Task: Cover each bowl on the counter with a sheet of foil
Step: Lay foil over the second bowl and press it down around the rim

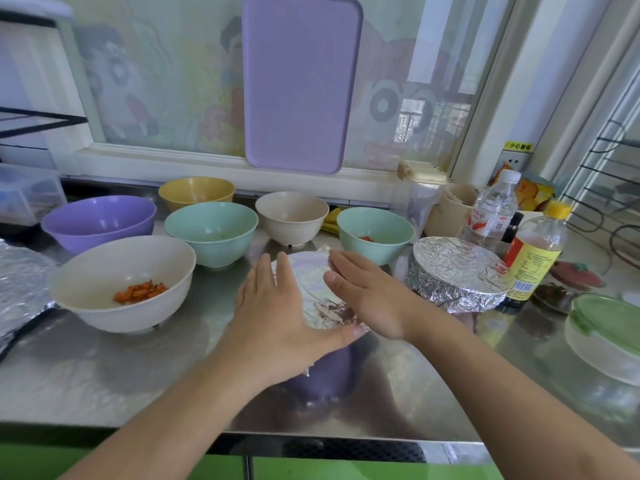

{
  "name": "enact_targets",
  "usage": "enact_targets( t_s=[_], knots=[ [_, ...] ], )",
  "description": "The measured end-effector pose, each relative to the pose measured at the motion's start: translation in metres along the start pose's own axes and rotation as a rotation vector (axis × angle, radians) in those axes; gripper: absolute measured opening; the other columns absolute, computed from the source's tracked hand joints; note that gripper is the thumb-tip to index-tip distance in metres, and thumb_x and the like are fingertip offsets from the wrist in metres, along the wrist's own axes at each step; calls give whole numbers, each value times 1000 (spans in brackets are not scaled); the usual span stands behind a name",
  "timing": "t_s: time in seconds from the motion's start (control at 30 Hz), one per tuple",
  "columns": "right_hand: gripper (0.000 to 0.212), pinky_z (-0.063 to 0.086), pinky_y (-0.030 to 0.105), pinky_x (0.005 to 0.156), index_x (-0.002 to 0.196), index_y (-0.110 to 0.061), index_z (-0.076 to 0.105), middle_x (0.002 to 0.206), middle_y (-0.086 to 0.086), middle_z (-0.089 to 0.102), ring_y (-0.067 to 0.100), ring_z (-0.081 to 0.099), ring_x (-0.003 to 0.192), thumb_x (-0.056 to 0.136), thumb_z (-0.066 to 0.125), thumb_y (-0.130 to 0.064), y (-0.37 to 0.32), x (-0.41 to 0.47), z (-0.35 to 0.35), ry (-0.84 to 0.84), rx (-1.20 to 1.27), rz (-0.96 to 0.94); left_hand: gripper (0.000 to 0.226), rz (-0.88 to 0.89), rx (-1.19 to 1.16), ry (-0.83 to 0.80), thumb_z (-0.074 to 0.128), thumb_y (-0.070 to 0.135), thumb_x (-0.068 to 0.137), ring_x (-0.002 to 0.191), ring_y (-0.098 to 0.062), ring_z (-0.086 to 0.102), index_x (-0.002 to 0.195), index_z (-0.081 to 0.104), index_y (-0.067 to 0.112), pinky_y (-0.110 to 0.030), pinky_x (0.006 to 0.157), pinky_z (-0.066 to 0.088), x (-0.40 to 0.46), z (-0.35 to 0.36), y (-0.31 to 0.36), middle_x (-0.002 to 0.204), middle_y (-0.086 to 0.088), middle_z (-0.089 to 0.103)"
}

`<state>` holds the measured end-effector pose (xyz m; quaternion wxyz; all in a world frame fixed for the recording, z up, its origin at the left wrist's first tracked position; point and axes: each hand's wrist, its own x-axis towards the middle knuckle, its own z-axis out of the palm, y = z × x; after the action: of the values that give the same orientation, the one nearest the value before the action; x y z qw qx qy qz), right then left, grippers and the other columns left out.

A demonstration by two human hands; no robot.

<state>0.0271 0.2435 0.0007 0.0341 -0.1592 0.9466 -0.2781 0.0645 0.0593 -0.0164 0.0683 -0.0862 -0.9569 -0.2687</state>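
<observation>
Six open bowls [214, 233] on steel counter [104, 368] — purple tray [299, 81] against window.

Six uncovered plastic bowls: one purple [98, 221], one yellow [196, 192], two mint-green [212, 232] [375, 233], two cream [291, 216] [121, 282]. Two foil-covered bowls [457, 271] [317, 292]. Two clear bottles [493, 211] [535, 251].

A purple bowl [325, 372] stands on the steel table [104, 375] under both hands, with a crinkled foil sheet [311, 289] laid over its rim. The left hand [277, 317] and right hand [367, 296] press flat on the foil. Just right of the right hand stands a bowl fully wrapped in foil [453, 271]. Left of the left hand sits an uncovered cream bowl [121, 282] holding chopped carrot [140, 292]. Beyond the hands stand uncovered bowls: purple [98, 221], yellow [196, 192], green [211, 232], cream [291, 216], green [375, 233].
</observation>
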Motion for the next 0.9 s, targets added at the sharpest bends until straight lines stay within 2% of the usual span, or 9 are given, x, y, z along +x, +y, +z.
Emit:
enact_targets(
  t_s=[0.07,0.13,0.2,0.3,0.37,0.5,0.57,0.67,0.9],
  knots=[
    [56,27,25,102,141,-3,48,138,5,49,20,38,136,110,41,-49,3,-7,-2,-6,-4,9,153,16,-23,-89,66,97,55,159,-17,3,165,-7,19,-37,128,17,0,-11,-5,173,1,1],
    [68,28,27,104,148,-4,42,135,1,46,18,37,135,106,44,-58,10,-13,-4,-9,-20,10,146,50,-49,-162,81,82,60,154,-8,12,164,-1,20,-25,118,22,1,-21,-12,167,10,7],
    [84,27,27,111,160,-11,28,144,-4,39,13,32,142,101,47,-67,18,-18,-5,-32,-53,11,144,77,-89,-200,88,74,61,150,-3,15,164,1,22,-21,114,22,2,-27,-18,164,16,10],
    [112,10,20,126,169,-25,-4,171,-24,1,-5,1,157,90,52,-81,22,-22,-3,-85,-25,-23,146,104,-97,-230,91,66,64,153,0,6,166,-5,24,-18,114,15,2,-28,-23,169,19,1],
    [115,-1,3,117,168,-28,-7,170,-27,-16,-23,-16,146,86,56,-78,21,-22,-2,-116,-1,-61,149,112,-102,-233,91,66,64,154,1,1,166,-10,24,-17,114,12,3,-26,-25,169,20,-4],
    [124,-1,-7,108,168,-26,-8,164,-31,-14,-39,-15,130,79,67,-70,23,-23,-5,-149,-11,-68,148,128,-129,-223,91,69,61,150,5,3,165,-5,25,-19,115,16,4,-22,-30,166,22,1],
    [129,3,-1,116,167,-29,-9,168,-28,-14,-34,-12,136,80,77,-67,24,-24,-6,-166,7,-59,149,138,-139,-213,90,72,60,145,8,4,165,-5,26,-19,114,16,4,-20,-31,164,24,2],
    [139,12,28,131,168,-31,-9,172,-25,-8,-16,-6,153,70,79,-77,23,-25,-6,-159,12,-42,151,146,-145,-170,89,74,58,145,8,5,165,-5,25,-18,113,16,3,-16,-31,164,22,3],
    [143,16,25,130,168,-26,-10,170,-27,-9,-13,-2,154,71,88,-64,21,-28,-1,-108,-18,-81,157,150,-117,-99,88,76,57,155,-2,5,166,-10,22,-22,120,17,2,-11,-34,170,15,2]
  ],
)
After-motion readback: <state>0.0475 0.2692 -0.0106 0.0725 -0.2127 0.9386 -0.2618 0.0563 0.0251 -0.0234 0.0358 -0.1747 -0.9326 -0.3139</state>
